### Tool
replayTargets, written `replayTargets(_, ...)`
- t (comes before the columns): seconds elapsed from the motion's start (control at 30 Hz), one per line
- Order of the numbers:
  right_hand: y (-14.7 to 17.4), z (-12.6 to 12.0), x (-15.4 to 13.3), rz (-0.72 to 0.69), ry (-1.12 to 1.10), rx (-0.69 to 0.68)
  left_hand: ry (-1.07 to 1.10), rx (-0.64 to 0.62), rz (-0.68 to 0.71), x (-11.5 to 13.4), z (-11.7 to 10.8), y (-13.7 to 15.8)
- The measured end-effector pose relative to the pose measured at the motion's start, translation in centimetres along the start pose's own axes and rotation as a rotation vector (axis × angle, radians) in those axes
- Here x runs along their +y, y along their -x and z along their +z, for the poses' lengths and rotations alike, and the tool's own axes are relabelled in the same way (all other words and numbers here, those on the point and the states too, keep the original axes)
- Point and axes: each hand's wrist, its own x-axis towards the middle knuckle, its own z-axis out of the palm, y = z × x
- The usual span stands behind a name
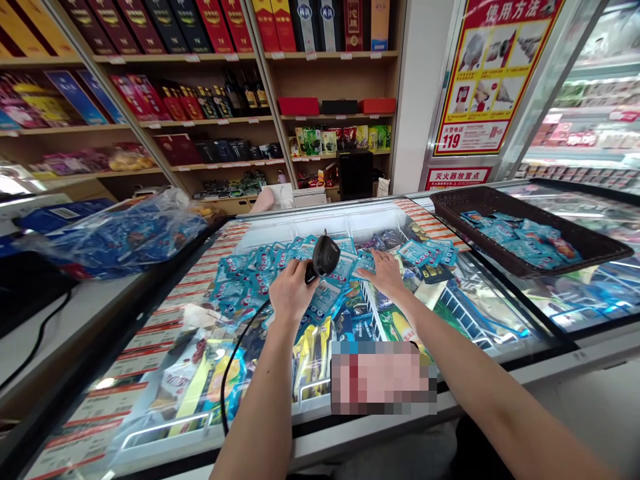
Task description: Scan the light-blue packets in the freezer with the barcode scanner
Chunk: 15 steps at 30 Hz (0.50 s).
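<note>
My left hand [290, 290] is wrapped round the handle of a black barcode scanner [327, 255], its head raised over the freezer and its cord [234, 360] trailing toward me. Many small blue packets [250, 273] lie spread on the glass lid of the chest freezer. Just right of the scanner, my right hand [386, 272] rests palm down with fingers apart at the edge of a blue packet [365, 261]. A smaller group of blue packets [429, 253] lies to the right of that hand.
A dark tray [490, 200] with more blue packets stands at right on the freezer. At left, a clear plastic bag [135, 230] of blue packages lies on a counter. Frozen goods show under the glass. A pixelated patch covers something near the front edge. Shelves stand behind.
</note>
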Motion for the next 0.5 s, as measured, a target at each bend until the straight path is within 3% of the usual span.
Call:
replayTargets(0.17,-0.8,0.0,1.4,0.150,-0.215,0.113,-0.010,-0.032,0.085,0.3,0.2,-0.1)
replayTargets(0.37,-1.7,-0.5,3.8,0.329,-0.742,0.306,0.041,-0.057,0.143,0.8,0.6,-0.1)
replayTargets(0.5,-1.9,-0.9,4.2,0.443,-1.107,0.277,0.066,-0.116,0.216,1.2,0.8,-0.1)
